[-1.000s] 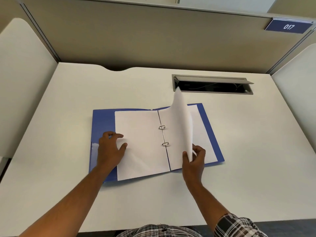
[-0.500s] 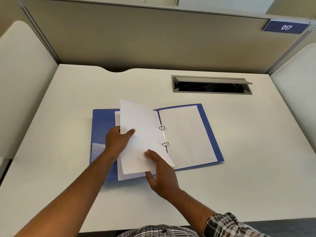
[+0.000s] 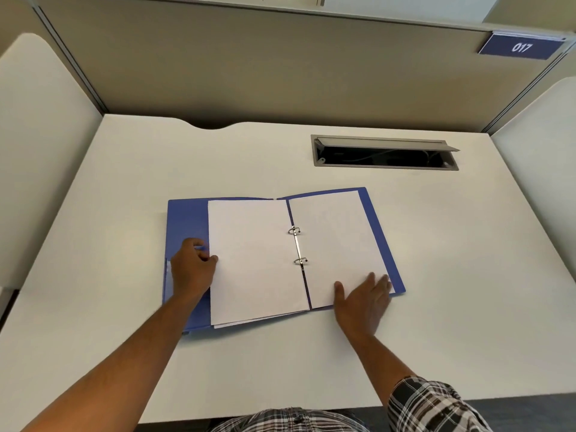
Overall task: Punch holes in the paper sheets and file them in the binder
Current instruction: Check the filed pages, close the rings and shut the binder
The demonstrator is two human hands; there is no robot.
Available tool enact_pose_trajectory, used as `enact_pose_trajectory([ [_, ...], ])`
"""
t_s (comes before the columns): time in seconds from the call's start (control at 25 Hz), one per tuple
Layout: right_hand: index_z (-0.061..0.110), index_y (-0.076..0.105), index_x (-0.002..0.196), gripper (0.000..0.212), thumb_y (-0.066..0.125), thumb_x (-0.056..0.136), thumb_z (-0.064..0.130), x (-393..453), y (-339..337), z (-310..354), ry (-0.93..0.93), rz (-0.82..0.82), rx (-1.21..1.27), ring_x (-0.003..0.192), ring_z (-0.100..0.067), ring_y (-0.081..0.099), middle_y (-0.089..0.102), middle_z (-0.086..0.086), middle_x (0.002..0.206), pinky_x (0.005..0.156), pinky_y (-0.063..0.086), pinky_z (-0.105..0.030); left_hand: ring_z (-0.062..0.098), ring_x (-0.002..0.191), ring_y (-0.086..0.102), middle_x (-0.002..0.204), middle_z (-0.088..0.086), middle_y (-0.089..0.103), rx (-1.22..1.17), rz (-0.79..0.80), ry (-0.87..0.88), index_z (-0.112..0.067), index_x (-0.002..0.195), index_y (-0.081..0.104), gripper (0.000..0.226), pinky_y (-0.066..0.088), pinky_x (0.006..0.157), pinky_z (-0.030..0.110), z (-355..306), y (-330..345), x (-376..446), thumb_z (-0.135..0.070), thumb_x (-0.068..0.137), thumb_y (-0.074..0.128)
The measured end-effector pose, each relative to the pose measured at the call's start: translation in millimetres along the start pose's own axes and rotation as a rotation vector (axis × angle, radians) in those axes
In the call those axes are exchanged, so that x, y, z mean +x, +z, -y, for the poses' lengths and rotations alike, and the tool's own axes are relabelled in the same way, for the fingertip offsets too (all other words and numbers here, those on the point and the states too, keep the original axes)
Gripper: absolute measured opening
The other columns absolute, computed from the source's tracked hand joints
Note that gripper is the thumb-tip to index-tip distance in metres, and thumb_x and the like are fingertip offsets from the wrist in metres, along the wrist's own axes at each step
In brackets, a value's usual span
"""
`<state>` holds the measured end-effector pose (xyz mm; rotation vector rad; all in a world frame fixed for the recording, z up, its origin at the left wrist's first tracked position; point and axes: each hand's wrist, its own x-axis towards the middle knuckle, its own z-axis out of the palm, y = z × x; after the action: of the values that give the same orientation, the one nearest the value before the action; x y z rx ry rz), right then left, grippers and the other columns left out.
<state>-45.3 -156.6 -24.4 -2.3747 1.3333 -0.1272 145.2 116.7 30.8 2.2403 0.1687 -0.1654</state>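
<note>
A white rectangular counter [image 3: 124, 307] carries an open blue plastic ring binder [image 3: 187, 219], which lies under both hands. White paper sheets sit on its two metal rings [image 3: 297, 244]: a left stack [image 3: 252, 260] just right of the left hand, and a right stack [image 3: 333, 241] beyond the right hand. The left hand [image 3: 191, 269] rests on the blue cover, fingers curled loosely, thumb touching the left stack's edge, gripping nothing. The right hand [image 3: 363, 302] lies flat and released, straight fingers on the right stack's near corner.
</note>
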Motion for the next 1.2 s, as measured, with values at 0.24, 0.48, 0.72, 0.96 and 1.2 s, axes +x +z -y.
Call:
enact_pose_trajectory([
  [0.24, -0.005, 0.004, 0.158, 0.103, 0.053, 0.095, 0.059, 1.0, 0.9, -2.1, 0.082, 0.104, 0.000, 0.157, -0.037, 0.002, 0.004, -0.025, 0.168, 0.127, 0.009, -0.050, 0.024, 0.092, 0.065, 0.115, 0.011, 0.062, 0.120, 0.072, 0.101, -0.009, 0.115, 0.069, 0.040, 0.055, 0.088, 0.035, 10.9, 7.3, 6.2, -0.011, 0.077, 0.082],
  [0.48, 0.001, 0.009, 0.159, 0.094, 0.057, 0.096, 0.052, 0.9, 2.7, -0.7, 0.053, 0.070, 0.011, 0.157, -0.033, 0.011, 0.016, -0.019, 0.168, 0.127, 0.011, -0.048, 0.025, 0.090, 0.066, 0.119, 0.011, 0.059, 0.156, 0.089, 0.094, -0.010, 0.115, 0.070, 0.039, 0.056, 0.090, 0.037, 13.6, 7.8, 5.8, -0.013, 0.078, 0.082],
  [0.72, 0.018, 0.036, 0.151, 0.080, 0.077, 0.084, 0.006, -3.0, -11.3, 21.9, 0.133, -0.017, 0.697, 0.124, -0.028, 0.057, 0.056, -0.004, 0.136, 0.104, 0.050, -0.042, 0.016, 0.091, 0.058, 0.114, 0.011, 0.062, 0.127, 0.041, 0.137, -0.010, 0.110, 0.069, 0.029, 0.050, 0.087, 0.030, 6.9, 7.1, 4.5, -0.019, 0.084, 0.076],
  [0.96, 0.019, 0.068, 0.099, 0.039, 0.084, 0.073, -0.005, -3.8, -46.5, 51.6, 0.347, 0.156, 1.323, 0.094, -0.026, 0.071, 0.074, 0.000, 0.098, 0.071, 0.060, -0.028, 0.022, 0.099, 0.061, 0.116, 0.007, 0.061, 0.038, 0.027, 0.186, -0.013, 0.114, 0.068, 0.029, 0.051, 0.087, 0.031, -17.5, 8.6, -1.1, -0.020, 0.087, 0.074],
  [1.2, 0.019, 0.070, 0.094, 0.021, 0.077, 0.086, 0.001, -36.6, -39.2, 78.4, -0.203, 0.142, 1.004, 0.093, -0.013, 0.072, 0.076, 0.002, 0.100, 0.086, 0.058, -0.028, 0.015, 0.090, 0.071, 0.095, -0.002, 0.076, -0.330, 0.276, 0.037, -0.018, 0.101, 0.073, 0.031, 0.058, 0.084, 0.030, -56.1, 12.0, -8.1, -0.046, 0.088, 0.069],
])
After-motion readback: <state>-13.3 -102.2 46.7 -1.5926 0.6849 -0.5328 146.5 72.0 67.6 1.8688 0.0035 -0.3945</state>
